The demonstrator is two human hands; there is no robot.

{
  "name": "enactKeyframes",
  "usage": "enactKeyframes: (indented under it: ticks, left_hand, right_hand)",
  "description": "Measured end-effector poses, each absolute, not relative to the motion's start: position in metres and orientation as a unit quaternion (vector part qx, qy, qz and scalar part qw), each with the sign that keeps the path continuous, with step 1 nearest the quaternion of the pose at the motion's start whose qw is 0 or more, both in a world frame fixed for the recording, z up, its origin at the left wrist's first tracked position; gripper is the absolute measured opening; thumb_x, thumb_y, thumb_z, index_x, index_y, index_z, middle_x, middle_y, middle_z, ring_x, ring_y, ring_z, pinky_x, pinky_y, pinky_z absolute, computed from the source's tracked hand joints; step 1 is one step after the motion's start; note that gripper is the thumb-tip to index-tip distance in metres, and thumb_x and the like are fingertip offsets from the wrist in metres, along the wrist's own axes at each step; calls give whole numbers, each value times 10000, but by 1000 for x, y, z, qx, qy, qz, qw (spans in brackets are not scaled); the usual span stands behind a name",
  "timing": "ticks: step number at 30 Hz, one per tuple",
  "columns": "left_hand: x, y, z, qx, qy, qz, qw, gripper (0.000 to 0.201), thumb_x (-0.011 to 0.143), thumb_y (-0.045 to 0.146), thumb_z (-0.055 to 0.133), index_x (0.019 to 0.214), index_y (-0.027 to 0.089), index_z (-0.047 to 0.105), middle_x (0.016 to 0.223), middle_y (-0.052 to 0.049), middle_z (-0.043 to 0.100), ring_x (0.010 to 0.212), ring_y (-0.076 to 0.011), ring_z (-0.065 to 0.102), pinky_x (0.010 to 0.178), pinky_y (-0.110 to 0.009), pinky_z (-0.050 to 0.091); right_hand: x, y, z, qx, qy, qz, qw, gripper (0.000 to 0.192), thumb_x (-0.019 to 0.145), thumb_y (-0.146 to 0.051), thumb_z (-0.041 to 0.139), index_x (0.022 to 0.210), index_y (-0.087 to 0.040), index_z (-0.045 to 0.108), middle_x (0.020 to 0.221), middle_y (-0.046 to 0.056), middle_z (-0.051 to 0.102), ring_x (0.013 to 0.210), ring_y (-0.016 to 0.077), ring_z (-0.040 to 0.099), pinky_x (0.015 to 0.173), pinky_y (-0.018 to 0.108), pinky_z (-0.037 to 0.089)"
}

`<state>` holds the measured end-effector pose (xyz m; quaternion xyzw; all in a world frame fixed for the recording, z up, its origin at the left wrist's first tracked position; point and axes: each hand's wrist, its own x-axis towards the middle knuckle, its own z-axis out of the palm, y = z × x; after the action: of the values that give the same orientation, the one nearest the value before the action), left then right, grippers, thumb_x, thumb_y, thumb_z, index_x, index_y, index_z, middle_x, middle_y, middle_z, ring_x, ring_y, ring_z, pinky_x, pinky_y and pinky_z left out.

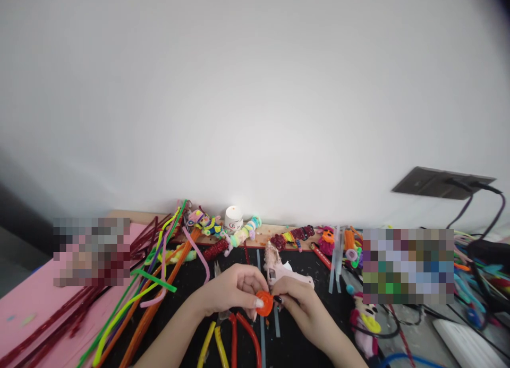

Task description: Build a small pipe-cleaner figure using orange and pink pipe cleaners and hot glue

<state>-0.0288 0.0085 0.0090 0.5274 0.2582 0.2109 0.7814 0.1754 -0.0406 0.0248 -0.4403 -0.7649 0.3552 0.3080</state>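
In the head view we are seeing both hands meeting low in the middle of the frame over a black mat [187,299] that is covering the bench [32,304]. The left hand [233,291] is closing its grip on a small orange coiled disc [264,303], with the thumb lying across the front of it, and the right hand [297,299] is pinching the same disc from the other side with its fingertips, so both grips are clenched on it and the disc is sitting between the two hands just above the mat. Just behind the hands a pale pink glue gun [285,272] is lying on the mat, and clear glue sticks [333,272] are lying to its right. Directly below the hands we are seeing pliers with red handles [243,336] and another tool with yellow handles [213,344]. To the left a loose spread of pipe cleaners [155,288] in green, yellow, orange, pink and dark red is fanning out across the mat and onto a pink sheet [24,315]. Along the far edge of the bench small pipe-cleaner figures [243,232] are lining up beside a small white tub [233,217]. On the wall at the right a dark socket plate [438,182] is carrying black cables [474,203].
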Motion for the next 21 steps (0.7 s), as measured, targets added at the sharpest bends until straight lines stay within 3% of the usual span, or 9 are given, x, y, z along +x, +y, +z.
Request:
enactKeyframes:
  ticks: [8,12,14,17,21]
  left_hand:
    - [-31,8,9,518,254,203,791,240,640,233,707,825,119,605,663,-29,651,478,-92,574,501,-213,463]
    - [-30,8,8,489,251,258,794,227,668,216,694,845,131,580,705,-23,639,516,-87,575,515,-205,455]
    - [-29,8,10,476,257,288,790,219,690,213,682,858,137,563,716,-16,629,523,-77,567,508,-186,434]
    - [-26,7,13,451,262,339,783,237,705,216,675,895,153,547,769,-6,611,562,-77,569,539,-197,449]
    - [-22,8,10,436,283,404,753,246,718,226,668,924,162,549,829,-8,592,608,-80,569,603,-226,479]
  right_hand:
    - [175,-41,17,-470,-718,418,300,159,791,-85,479,809,-185,602,696,-2,583,616,120,537,586,209,432]
    - [184,-35,8,-523,-701,298,383,155,785,-129,483,888,-185,583,791,29,603,654,142,547,596,233,442]
    - [188,-31,4,-559,-689,205,413,235,787,-127,446,988,-188,553,922,63,598,769,170,566,684,271,459]
    - [190,-27,2,-572,-722,110,373,436,706,-83,441,1120,-204,506,1142,84,529,1068,231,486,910,370,389]
    - [184,-28,1,-615,-741,80,259,553,647,-102,473,1184,-231,479,1169,75,505,1076,259,460,891,420,382]
